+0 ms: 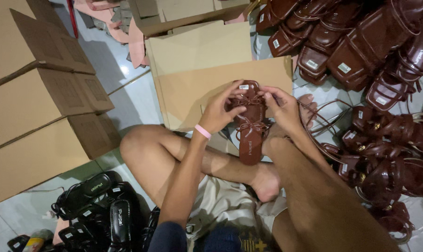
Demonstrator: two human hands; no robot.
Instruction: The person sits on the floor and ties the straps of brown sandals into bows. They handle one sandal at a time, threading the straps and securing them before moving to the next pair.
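Observation:
I sit cross-legged on the floor and hold a dark brown sandal [250,133] with thin bow straps upright in front of me. My left hand [219,111], with a pink wristband, grips its left side near the toe. My right hand [281,106] pinches the straps at its upper right. The heel end points down toward my crossed legs [211,161]. A flat piece of cardboard [206,88] lies just behind the sandal.
A large heap of brown sandals [361,51] fills the top right and right side. Black sandals [99,210] lie piled at the lower left. Flattened cardboard boxes [34,107] are stacked at the left, with more boxes [183,14] at the top.

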